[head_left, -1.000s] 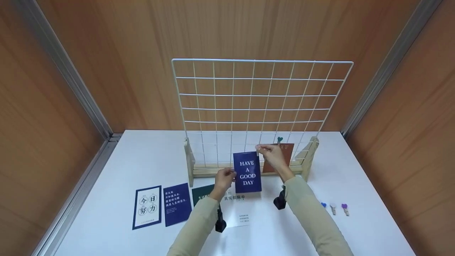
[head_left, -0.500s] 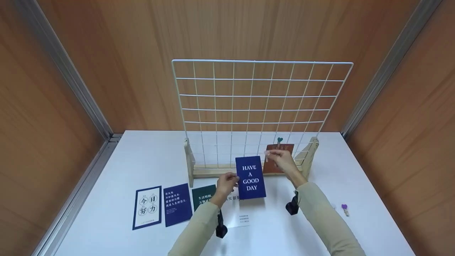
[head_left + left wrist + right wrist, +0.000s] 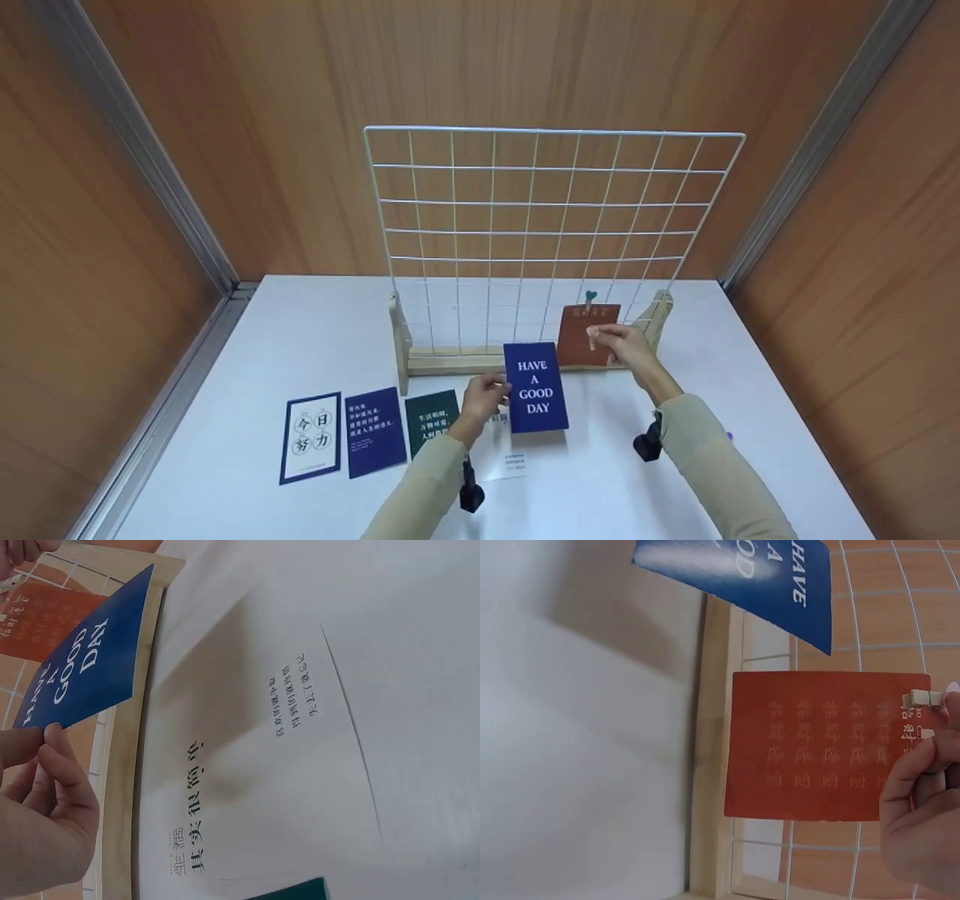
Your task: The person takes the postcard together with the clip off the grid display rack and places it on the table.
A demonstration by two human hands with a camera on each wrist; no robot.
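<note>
In the head view my left hand (image 3: 484,401) pinches the left edge of a dark blue card (image 3: 537,390) reading "HAVE A GOOD DAY", held up in front of the white wire grid (image 3: 555,202). Thumb and fingertip meet at the card's edge in the left wrist view. My right hand (image 3: 626,349) pinches a small wooden clothespin (image 3: 922,698) and overlaps a red-brown card (image 3: 817,746). That card hangs on the grid's lower right, from a clothespin with a green heart (image 3: 591,295).
On the white table, left of the hands, lie a blue-framed white card (image 3: 311,465), a dark blue card (image 3: 375,435) and a green card (image 3: 431,409). A white printed card (image 3: 300,757) lies below the left hand. The grid stands on a wooden base (image 3: 450,364).
My right hand has moved right and down with the clothespin, away from the blue card's top corner and across the red-brown card. My left hand has shifted the blue card slightly right and down.
</note>
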